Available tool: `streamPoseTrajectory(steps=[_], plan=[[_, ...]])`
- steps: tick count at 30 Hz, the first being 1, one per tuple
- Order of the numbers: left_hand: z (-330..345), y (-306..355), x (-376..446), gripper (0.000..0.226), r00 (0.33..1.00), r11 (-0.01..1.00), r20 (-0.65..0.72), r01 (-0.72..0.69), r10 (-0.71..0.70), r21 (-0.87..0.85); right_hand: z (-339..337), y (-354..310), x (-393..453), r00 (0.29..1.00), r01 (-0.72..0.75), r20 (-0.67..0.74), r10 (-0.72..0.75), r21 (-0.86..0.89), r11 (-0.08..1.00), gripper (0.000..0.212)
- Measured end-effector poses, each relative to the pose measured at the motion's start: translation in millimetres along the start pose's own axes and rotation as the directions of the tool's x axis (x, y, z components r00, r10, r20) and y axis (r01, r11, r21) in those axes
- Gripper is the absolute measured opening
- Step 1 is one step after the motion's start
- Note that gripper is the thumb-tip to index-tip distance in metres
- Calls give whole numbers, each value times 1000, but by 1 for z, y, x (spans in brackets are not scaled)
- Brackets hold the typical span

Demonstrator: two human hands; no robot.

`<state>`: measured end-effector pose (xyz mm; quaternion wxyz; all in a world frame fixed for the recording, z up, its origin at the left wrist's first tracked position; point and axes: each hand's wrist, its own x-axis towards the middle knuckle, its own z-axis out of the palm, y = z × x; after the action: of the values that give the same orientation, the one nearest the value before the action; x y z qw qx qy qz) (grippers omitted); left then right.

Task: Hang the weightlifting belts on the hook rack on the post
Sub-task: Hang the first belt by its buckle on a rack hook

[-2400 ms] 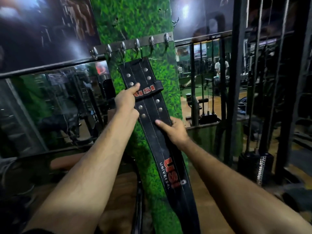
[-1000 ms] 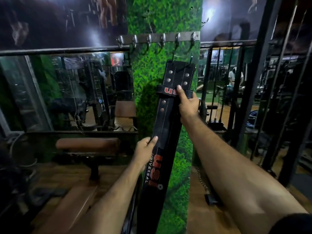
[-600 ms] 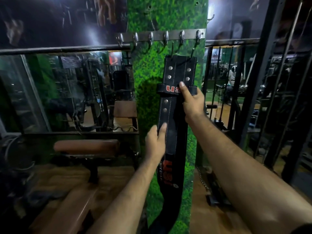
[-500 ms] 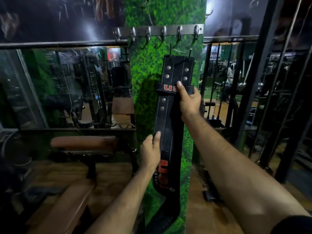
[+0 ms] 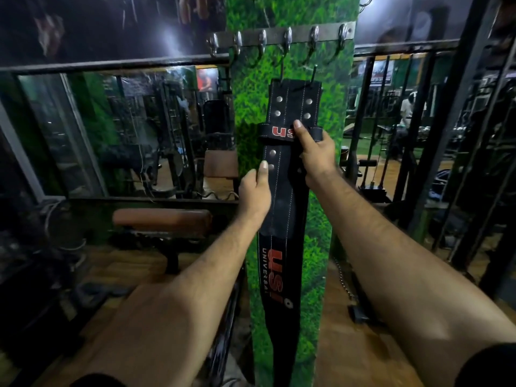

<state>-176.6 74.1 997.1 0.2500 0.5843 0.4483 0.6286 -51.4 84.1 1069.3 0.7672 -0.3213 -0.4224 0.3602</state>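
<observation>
Black belt (image 5: 282, 196) hanging centre frame on post (image 5: 321, 233), buckle prongs just under hook rack (image 5: 279, 37). Right hand (image 5: 314, 152) fingers clenched round keeper loop to lift; left hand (image 5: 255, 191) flat, steadying strap.

Dim overall, lit from overhead; white glare on the glossy wall panel (image 5: 170, 41) upper left; murky dark corners; wide-angle bending near edges; forearms softly blurred.

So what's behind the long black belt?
Behind the long black leather belt stands the post covered in green fake grass. The strip of post directly behind it is hidden.
</observation>
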Motion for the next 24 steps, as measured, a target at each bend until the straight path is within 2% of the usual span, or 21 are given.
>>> streamPoseTrajectory(steps=[3,6,8,13,14,16,18,24], plan=[[4,-25,-44,45,999,995,-7,-35,36,89,-5,-4,-2,999,40,-20,-40,-2,999,27],[0,-76,-91,53,995,989,57,78,-86,128,-14,4,-11,995,91,-27,-92,-28,995,24],[-8,-98,-108,66,989,977,78,113,-129,181,-20,12,-17,996,85,-25,-85,-22,996,20],[-26,-98,-92,88,960,953,147,204,-240,223,-29,11,-21,1000,12,-11,-12,42,999,26],[-27,-90,-84,82,950,950,141,250,-277,185,-29,8,-24,1000,-8,5,8,54,999,24],[-24,-62,-66,56,926,936,135,350,-353,42,-27,1,-27,999,-32,44,29,64,997,25],[-20,-24,-44,43,920,920,135,381,-368,-93,-27,-6,-29,995,-48,93,41,67,997,27],[-11,63,16,63,928,826,226,367,-295,-427,-34,-21,-30,974,-71,210,80,-52,996,22]])
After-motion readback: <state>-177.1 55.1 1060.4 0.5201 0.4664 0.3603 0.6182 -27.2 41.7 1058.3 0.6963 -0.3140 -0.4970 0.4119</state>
